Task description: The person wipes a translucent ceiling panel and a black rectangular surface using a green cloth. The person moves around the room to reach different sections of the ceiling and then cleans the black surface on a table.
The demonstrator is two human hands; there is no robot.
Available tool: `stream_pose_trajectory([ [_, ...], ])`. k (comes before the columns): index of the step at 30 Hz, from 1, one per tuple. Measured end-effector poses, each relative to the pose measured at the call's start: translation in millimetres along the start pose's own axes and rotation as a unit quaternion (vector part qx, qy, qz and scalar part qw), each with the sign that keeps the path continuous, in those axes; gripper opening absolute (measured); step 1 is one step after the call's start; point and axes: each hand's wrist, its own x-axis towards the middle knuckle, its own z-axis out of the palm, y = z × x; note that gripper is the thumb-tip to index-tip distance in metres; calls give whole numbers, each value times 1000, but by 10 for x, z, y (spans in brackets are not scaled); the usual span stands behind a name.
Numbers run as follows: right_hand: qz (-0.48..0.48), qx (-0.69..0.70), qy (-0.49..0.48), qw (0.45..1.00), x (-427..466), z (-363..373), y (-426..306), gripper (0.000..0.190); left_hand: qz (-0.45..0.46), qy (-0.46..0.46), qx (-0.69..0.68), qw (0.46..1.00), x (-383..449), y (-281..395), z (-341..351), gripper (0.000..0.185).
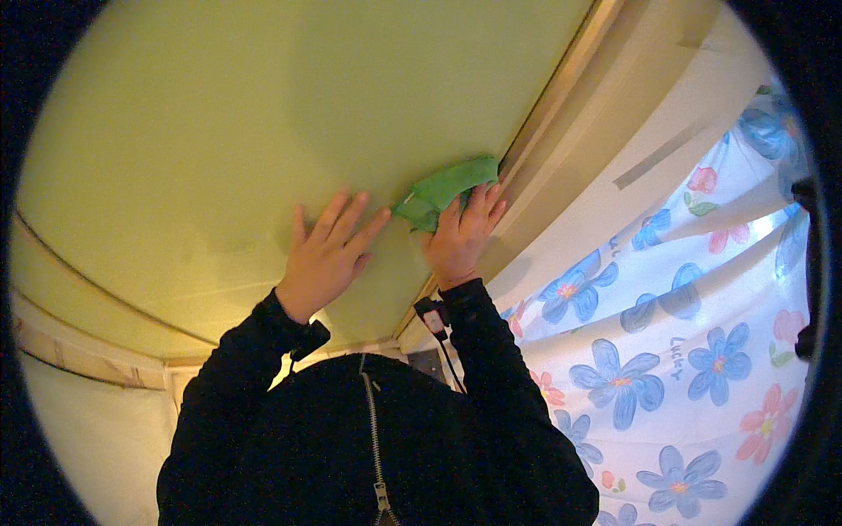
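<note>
My right hand point(464, 233) holds a folded green cloth point(450, 187) against a broad, flat yellow-green surface point(197, 131), close to its right-hand edge. Part of the cloth lies under my fingers, and its far fold rises past my fingertips. My left hand point(329, 250) is beside it, fingers spread and nothing in it. Its index fingertip comes close to the cloth's left corner; whether they touch I cannot tell. Both palms face the surface, with faint shadows around the left fingers.
A wooden strip point(559, 85) borders the surface on the right, next to a pale ledge with tape-like strips point(658, 154). Beyond hangs a white curtain with blue and pink flowers point(618, 381). A dark curved line point(99, 283) crosses at left. A small device with a cable point(433, 320) sits by my right cuff.
</note>
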Motion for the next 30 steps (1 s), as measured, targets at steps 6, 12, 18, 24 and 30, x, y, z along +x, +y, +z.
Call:
stream_pose_trajectory([
  [6, 63, -10, -20, 998, 851, -50, 148, 73, 18, 44, 72, 996, 68, -40, 229, 74],
  [12, 16, -6, 19, 1000, 1098, -12, 120, 50, 12, 41, 70, 997, 65, -40, 314, 72],
  [18, -31, 23, 28, 999, 324, 60, 42, 37, 13, 82, 78, 994, 72, -27, 358, 70],
  [24, 34, 34, -24, 999, 1146, -194, 60, 76, 12, 72, 88, 993, 71, -23, 324, 72],
  [30, -61, 40, -7, 997, 1548, -133, -247, 72, 8, 74, 75, 994, 29, -19, 349, 75],
])
